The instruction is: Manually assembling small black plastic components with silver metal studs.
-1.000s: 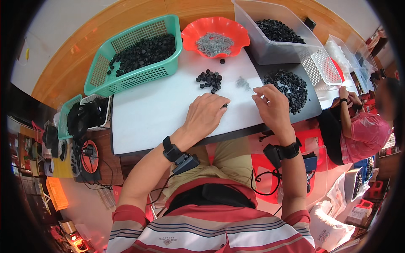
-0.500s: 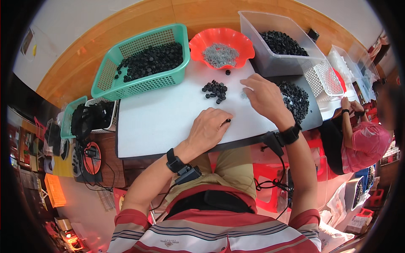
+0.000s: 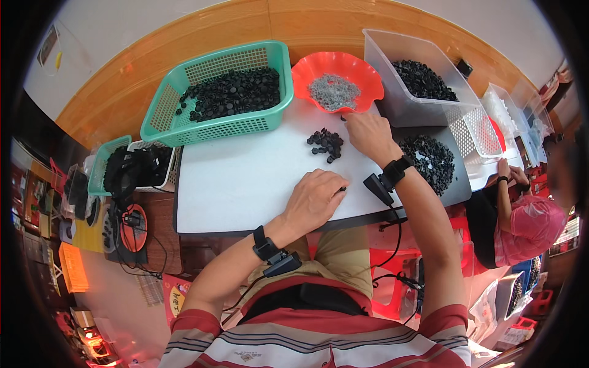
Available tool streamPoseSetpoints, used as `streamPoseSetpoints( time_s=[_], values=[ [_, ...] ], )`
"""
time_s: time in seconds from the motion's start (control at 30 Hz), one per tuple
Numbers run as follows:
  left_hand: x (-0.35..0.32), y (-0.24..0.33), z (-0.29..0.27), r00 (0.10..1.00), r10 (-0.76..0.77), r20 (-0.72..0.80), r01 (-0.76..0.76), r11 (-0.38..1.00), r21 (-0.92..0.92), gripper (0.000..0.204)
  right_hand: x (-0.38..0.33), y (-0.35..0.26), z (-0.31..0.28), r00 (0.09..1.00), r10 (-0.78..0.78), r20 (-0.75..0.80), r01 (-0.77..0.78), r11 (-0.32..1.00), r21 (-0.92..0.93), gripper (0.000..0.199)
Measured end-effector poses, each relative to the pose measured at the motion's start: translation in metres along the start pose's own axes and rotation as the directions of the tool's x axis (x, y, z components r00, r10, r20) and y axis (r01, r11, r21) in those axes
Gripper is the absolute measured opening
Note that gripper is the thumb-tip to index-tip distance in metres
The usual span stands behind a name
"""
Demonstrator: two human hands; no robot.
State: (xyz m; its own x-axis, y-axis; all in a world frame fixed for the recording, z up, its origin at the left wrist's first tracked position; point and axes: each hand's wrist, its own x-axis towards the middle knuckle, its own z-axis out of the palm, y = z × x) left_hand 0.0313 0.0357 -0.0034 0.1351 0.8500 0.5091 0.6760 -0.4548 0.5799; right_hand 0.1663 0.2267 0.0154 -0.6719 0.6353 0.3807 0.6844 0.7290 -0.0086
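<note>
My left hand (image 3: 314, 199) is above the white work surface (image 3: 239, 178) near its front edge. Its thumb and forefinger pinch a small black round part (image 3: 342, 189). My right hand (image 3: 370, 136) reaches up just below the red scalloped bowl (image 3: 338, 64). Its fingertips are closed at another small black round part (image 3: 344, 118), mostly hidden by the fingers. A loose pile of black round parts (image 3: 326, 143) lies between my hands. Small clear pieces (image 3: 334, 92) fill the bottom of the bowl.
Beyond the left side stands a green basket (image 3: 215, 126) of black round parts. A clear bin (image 3: 423, 113) with black parts is at the back right, and a heap of small black parts (image 3: 427, 162) lies on a dark mat. At far right, a person (image 3: 531, 218) sits working.
My right hand has moved up and left to the lone black part below the bowl. My left hand keeps its pinch on its part. The whole view has shifted slightly.
</note>
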Motion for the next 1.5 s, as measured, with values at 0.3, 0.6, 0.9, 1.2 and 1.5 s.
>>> streamPoseSetpoints(
  time_s=[0.3,0.6,0.9,1.2,1.5],
  values=[
    [0.0,0.0,-0.003,1.0,-0.023,-0.01,0.023,1.0,-0.016,0.021,-0.002,-0.006,-0.011,0.999,0.028,0.043,-0.029,0.999,0.022,0.007],
    [-0.002,0.003,-0.004,0.997,-0.066,-0.05,0.062,0.995,-0.076,0.021,-0.012,-0.009,-0.019,0.992,0.128,0.015,-0.128,0.977,0.173,0.015],
    [0.0,0.006,-0.004,0.993,-0.092,-0.07,0.085,0.992,-0.098,0.017,-0.007,-0.012,-0.008,0.989,0.15,0.015,-0.151,0.986,0.068,0.019],
    [0.0,0.005,-0.005,0.991,-0.119,-0.062,0.111,0.987,-0.114,0.016,0.0,-0.021,-0.013,0.989,0.147,0.011,-0.148,0.988,0.04,0.012],
    [-0.002,0.006,-0.003,0.982,-0.157,-0.101,0.14,0.977,-0.159,0.018,0.002,-0.01,0.005,0.999,0.035,0.007,-0.035,0.999,-0.027,0.008]
  ],
)
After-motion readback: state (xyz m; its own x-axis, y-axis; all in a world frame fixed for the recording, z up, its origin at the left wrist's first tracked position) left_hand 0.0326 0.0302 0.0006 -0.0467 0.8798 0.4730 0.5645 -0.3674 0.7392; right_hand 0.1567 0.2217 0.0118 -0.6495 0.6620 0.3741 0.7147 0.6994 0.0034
